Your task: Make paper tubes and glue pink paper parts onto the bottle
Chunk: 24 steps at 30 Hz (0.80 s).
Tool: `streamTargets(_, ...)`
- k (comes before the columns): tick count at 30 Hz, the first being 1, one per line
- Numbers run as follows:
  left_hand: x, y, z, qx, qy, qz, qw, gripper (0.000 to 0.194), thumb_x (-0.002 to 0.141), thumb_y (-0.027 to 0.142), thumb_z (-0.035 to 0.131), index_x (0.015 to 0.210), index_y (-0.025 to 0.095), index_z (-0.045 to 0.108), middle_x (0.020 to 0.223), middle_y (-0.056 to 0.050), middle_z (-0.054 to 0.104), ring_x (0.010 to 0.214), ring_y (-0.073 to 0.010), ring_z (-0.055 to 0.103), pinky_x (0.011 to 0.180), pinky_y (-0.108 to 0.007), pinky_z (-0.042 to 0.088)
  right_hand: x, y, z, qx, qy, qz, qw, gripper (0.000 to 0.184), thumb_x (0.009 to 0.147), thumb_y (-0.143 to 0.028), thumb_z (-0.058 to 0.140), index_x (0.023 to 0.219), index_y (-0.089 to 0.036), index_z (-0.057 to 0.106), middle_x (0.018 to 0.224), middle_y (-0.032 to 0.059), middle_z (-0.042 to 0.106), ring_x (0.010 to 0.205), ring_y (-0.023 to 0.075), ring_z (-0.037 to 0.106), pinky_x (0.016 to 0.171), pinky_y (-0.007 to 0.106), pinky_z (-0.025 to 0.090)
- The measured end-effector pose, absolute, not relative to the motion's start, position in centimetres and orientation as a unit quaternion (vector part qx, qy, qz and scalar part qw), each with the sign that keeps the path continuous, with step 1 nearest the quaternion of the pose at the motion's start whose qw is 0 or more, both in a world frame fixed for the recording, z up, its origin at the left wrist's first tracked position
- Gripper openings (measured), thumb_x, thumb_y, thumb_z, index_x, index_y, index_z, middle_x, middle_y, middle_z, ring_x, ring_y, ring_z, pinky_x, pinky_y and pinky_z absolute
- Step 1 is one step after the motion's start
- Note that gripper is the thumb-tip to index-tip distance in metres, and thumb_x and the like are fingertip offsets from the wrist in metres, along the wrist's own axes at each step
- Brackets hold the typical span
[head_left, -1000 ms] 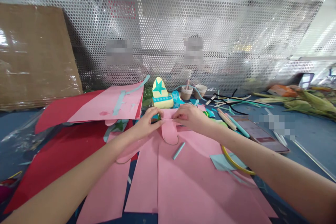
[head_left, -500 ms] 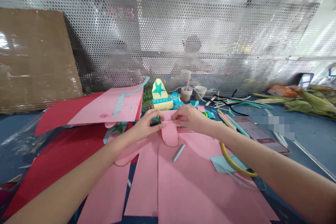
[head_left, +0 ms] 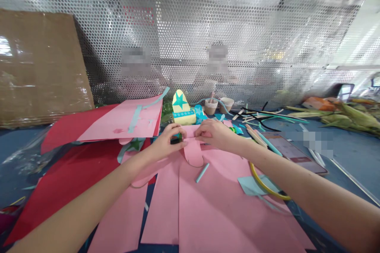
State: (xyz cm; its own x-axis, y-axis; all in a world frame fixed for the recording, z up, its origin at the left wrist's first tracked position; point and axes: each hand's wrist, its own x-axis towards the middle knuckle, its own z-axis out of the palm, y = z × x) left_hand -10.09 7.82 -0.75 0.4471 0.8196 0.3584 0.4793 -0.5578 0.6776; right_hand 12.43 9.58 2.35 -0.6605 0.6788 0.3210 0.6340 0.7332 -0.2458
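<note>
Both my hands meet over a pink paper strip (head_left: 192,151) at the far end of cut pink sheets (head_left: 213,205). My left hand (head_left: 168,142) is curled, pinching the strip's left edge with a small dark green thing (head_left: 176,139) under its fingertips. My right hand (head_left: 214,133) is closed, pinching the strip's top right edge. The strip hangs down in a rounded tab between them. A short teal stick (head_left: 202,172) lies on the pink sheet just below.
Red paper (head_left: 59,174) and a raised pink sheet (head_left: 124,120) lie left. A yellow cone with teal stars (head_left: 181,107), two small cups (head_left: 211,105), sticks, a yellow ring (head_left: 264,185) and a phone (head_left: 292,152) sit right. A perforated metal screen (head_left: 190,43) and cardboard (head_left: 38,67) stand behind.
My left fingers have curled tighter on the strip's left edge, showing the dark green thing. The right hand and the papers have barely moved.
</note>
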Motion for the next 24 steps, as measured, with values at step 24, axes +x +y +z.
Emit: streamTargets(24, -9.4, 8.0, -1.5, 0.799, 0.425, 0.387, 0.180, 0.014, 0.085, 0.036, 0.052, 0.090, 0.023, 0.056, 0.110, -0.007, 0.053, 0.114, -0.0224, 0.053, 0.104, -0.040, 0.042, 19.0, 5.4, 4.2, -0.472, -0.853, 0.036, 0.219, 0.011, 0.083, -0.021, 0.062, 0.092, -0.021, 0.069, 0.089, 0.0044, 0.071, 0.087, 0.0202, 0.064, 0.078, 0.031, 0.046)
